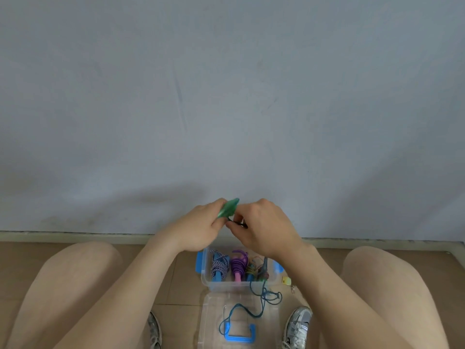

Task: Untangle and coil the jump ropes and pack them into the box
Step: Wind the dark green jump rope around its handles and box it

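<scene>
Above the box, left to right: left hand, grip clamped on a green handle, translucent, tilted up to the right. Right hand sits just beside it. Its grip is pinched on a dark cord below the handle, probably the rope end, but it's too small to be sure. Both hands are in the air, well clear of the floor.

Below them, the box is on the floor between the knees: clear plastic, blue latches, open.
- Left slot: striped rope, blue and white, coiled.
- Middle: purple rope, coiled, pink handle down.
- Right: multicolour rope, bundled, less tidy.

Teal cord spills over the near right wall and loops loose across the lid, which lies flat in front of the box, blue carry handle up. Can't trace whether this cord runs up to the green handle, since the right wrist blocks it.

Just right of the box is a small yellow tag.

Progress, my read: mostly done. Three ropes are packed. Left to do: coil the loose teal cord, stow the green-handle rope, and probably fit the lid.

Writing: none readable. No brand on the box or lid, and the tag is too small to read.
</scene>
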`<action>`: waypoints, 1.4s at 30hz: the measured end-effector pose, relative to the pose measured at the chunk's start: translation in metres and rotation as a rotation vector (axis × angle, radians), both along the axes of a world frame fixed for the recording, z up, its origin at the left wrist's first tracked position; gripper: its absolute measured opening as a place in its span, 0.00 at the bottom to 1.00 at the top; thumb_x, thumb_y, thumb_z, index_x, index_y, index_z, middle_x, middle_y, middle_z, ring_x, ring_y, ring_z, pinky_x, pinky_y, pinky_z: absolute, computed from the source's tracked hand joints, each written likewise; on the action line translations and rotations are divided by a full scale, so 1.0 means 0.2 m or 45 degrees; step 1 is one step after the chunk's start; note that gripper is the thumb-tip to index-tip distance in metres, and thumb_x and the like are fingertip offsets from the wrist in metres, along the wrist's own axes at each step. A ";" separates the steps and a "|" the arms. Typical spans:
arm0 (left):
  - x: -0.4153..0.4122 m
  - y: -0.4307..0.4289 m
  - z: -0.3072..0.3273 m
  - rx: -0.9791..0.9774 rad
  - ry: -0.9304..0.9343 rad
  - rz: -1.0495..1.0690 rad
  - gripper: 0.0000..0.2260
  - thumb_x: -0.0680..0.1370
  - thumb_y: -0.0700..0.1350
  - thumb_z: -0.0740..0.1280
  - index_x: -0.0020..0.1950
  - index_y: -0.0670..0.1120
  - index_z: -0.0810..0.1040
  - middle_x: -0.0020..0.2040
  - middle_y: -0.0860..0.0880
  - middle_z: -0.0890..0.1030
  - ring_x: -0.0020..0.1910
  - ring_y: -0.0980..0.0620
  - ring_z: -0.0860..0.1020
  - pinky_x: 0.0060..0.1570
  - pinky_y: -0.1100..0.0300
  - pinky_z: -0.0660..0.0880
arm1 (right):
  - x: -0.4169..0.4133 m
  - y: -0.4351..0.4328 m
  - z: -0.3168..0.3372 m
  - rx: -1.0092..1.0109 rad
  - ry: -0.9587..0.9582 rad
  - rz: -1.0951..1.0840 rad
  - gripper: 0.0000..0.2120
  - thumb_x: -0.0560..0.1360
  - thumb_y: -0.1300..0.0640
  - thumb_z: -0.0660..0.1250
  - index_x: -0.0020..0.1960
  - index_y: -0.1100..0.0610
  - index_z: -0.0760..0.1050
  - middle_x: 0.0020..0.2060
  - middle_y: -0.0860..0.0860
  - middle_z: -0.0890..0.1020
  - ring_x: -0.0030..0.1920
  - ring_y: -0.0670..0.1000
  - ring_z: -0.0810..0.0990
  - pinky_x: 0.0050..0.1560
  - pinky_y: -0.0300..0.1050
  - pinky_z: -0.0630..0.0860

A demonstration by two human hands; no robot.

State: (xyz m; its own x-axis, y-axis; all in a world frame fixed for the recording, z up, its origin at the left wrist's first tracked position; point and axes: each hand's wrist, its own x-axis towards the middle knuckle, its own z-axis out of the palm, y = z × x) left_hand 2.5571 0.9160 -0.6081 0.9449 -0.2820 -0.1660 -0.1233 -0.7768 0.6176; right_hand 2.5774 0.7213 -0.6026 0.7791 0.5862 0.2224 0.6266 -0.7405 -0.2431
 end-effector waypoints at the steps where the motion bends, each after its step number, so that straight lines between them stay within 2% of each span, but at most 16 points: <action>1: 0.00 -0.01 -0.02 0.112 0.008 -0.025 0.03 0.87 0.45 0.58 0.59 0.51 0.70 0.47 0.48 0.79 0.43 0.48 0.77 0.44 0.47 0.75 | 0.00 -0.01 0.01 0.013 0.033 -0.012 0.14 0.79 0.45 0.67 0.40 0.53 0.78 0.31 0.47 0.79 0.34 0.52 0.77 0.37 0.49 0.76; 3: 0.00 -0.02 -0.07 0.319 0.031 -0.081 0.05 0.86 0.43 0.59 0.61 0.51 0.70 0.50 0.47 0.79 0.47 0.45 0.79 0.48 0.43 0.78 | 0.01 -0.03 0.02 0.146 0.178 0.003 0.08 0.76 0.50 0.70 0.39 0.51 0.81 0.27 0.43 0.76 0.30 0.46 0.74 0.38 0.43 0.75; 5: -0.01 -0.05 -0.08 0.460 0.050 -0.164 0.11 0.86 0.40 0.60 0.68 0.50 0.70 0.47 0.49 0.77 0.42 0.49 0.77 0.44 0.50 0.75 | 0.02 -0.05 0.03 0.309 0.335 0.035 0.06 0.74 0.58 0.70 0.43 0.52 0.85 0.28 0.43 0.79 0.30 0.46 0.77 0.39 0.34 0.73; 7: -0.02 -0.07 -0.07 0.470 0.116 -0.218 0.12 0.87 0.41 0.62 0.71 0.48 0.71 0.44 0.53 0.73 0.41 0.54 0.73 0.44 0.55 0.70 | 0.05 -0.07 0.04 0.466 0.408 0.015 0.06 0.76 0.60 0.72 0.47 0.53 0.87 0.35 0.44 0.85 0.36 0.45 0.82 0.42 0.34 0.76; 11: -0.03 -0.06 0.02 0.182 0.172 -0.258 0.08 0.87 0.50 0.63 0.65 0.51 0.75 0.54 0.52 0.78 0.54 0.49 0.78 0.55 0.52 0.76 | 0.13 -0.12 0.02 0.812 0.510 -0.138 0.01 0.76 0.57 0.77 0.47 0.53 0.88 0.41 0.45 0.88 0.44 0.49 0.86 0.50 0.45 0.83; 14: -0.02 -0.02 0.06 -0.125 0.041 -0.227 0.09 0.86 0.49 0.64 0.66 0.57 0.76 0.51 0.51 0.82 0.46 0.58 0.77 0.50 0.58 0.74 | 0.15 -0.11 0.00 1.034 0.679 -0.217 0.04 0.78 0.57 0.76 0.45 0.55 0.88 0.39 0.53 0.88 0.39 0.49 0.84 0.44 0.43 0.80; 16: -0.01 0.00 0.06 -0.217 -0.043 -0.177 0.07 0.86 0.48 0.64 0.62 0.58 0.77 0.45 0.48 0.80 0.40 0.57 0.73 0.44 0.55 0.71 | 0.14 -0.09 -0.01 1.025 0.758 -0.202 0.08 0.81 0.58 0.73 0.44 0.57 0.88 0.35 0.57 0.86 0.35 0.48 0.78 0.40 0.43 0.75; 18: -0.01 0.02 0.06 -0.237 -0.088 -0.084 0.05 0.86 0.49 0.64 0.59 0.58 0.78 0.40 0.52 0.76 0.36 0.56 0.71 0.41 0.54 0.68 | 0.13 -0.07 -0.04 0.940 0.806 -0.147 0.12 0.83 0.61 0.68 0.43 0.56 0.86 0.30 0.55 0.76 0.29 0.46 0.68 0.33 0.41 0.68; 20: 0.00 0.04 0.06 -0.208 -0.144 0.043 0.04 0.87 0.49 0.64 0.58 0.56 0.78 0.41 0.53 0.79 0.36 0.54 0.74 0.39 0.54 0.69 | 0.11 -0.05 -0.06 0.820 0.786 -0.096 0.13 0.84 0.59 0.66 0.45 0.52 0.86 0.27 0.50 0.69 0.28 0.47 0.63 0.31 0.41 0.62; 24: 0.00 0.02 0.02 0.150 -0.264 0.215 0.07 0.87 0.52 0.61 0.53 0.51 0.73 0.43 0.53 0.77 0.40 0.51 0.76 0.36 0.54 0.68 | 0.05 0.01 -0.07 0.488 0.645 -0.046 0.13 0.83 0.57 0.64 0.46 0.56 0.87 0.19 0.43 0.70 0.24 0.45 0.67 0.32 0.38 0.65; 27: -0.01 0.00 -0.05 0.465 -0.278 0.265 0.05 0.87 0.50 0.60 0.53 0.52 0.67 0.48 0.52 0.76 0.44 0.47 0.77 0.38 0.52 0.69 | -0.03 0.07 -0.08 0.223 0.574 0.069 0.19 0.83 0.55 0.61 0.40 0.61 0.82 0.26 0.48 0.78 0.28 0.47 0.76 0.37 0.49 0.73; 30: 0.00 0.00 -0.13 0.643 -0.196 0.166 0.05 0.83 0.40 0.63 0.54 0.49 0.70 0.52 0.48 0.78 0.49 0.43 0.79 0.41 0.51 0.71 | -0.05 0.07 -0.04 0.291 0.587 0.109 0.21 0.84 0.52 0.61 0.36 0.61 0.77 0.29 0.51 0.80 0.29 0.51 0.75 0.37 0.53 0.73; 33: 0.01 -0.02 -0.19 0.518 -0.041 -0.015 0.07 0.83 0.40 0.65 0.61 0.47 0.79 0.56 0.45 0.81 0.53 0.43 0.81 0.50 0.49 0.78 | -0.02 0.03 0.03 0.601 0.617 0.037 0.20 0.84 0.54 0.64 0.35 0.58 0.74 0.24 0.44 0.68 0.28 0.44 0.64 0.32 0.44 0.64; 36: 0.00 -0.07 -0.14 0.286 -0.039 -0.169 0.08 0.85 0.51 0.67 0.60 0.49 0.80 0.54 0.47 0.82 0.52 0.45 0.81 0.54 0.48 0.78 | 0.07 -0.05 0.04 0.770 0.558 -0.172 0.16 0.86 0.55 0.62 0.42 0.58 0.79 0.22 0.40 0.71 0.26 0.41 0.69 0.32 0.35 0.64; 39: -0.02 -0.09 -0.04 0.061 -0.101 -0.209 0.06 0.84 0.52 0.68 0.53 0.51 0.79 0.44 0.48 0.80 0.43 0.47 0.79 0.47 0.48 0.75 | 0.14 -0.10 0.00 0.708 0.524 -0.341 0.16 0.86 0.52 0.63 0.45 0.58 0.83 0.23 0.42 0.70 0.26 0.41 0.69 0.32 0.34 0.65; 42: -0.06 -0.08 0.06 -0.068 -0.191 -0.155 0.05 0.83 0.49 0.68 0.51 0.49 0.79 0.39 0.46 0.80 0.36 0.49 0.76 0.37 0.52 0.71 | 0.17 -0.13 -0.05 0.721 0.717 -0.304 0.22 0.85 0.50 0.65 0.41 0.64 0.80 0.25 0.47 0.65 0.26 0.44 0.61 0.32 0.39 0.62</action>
State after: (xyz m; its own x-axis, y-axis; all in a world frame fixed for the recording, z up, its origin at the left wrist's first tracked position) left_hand 2.5456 0.9002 -0.5965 0.9162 -0.4006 -0.0073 -0.3084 -0.7168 0.6253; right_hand 2.6108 0.6959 -0.6122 0.9511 0.3079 -0.0266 0.1412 -0.5096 -0.8488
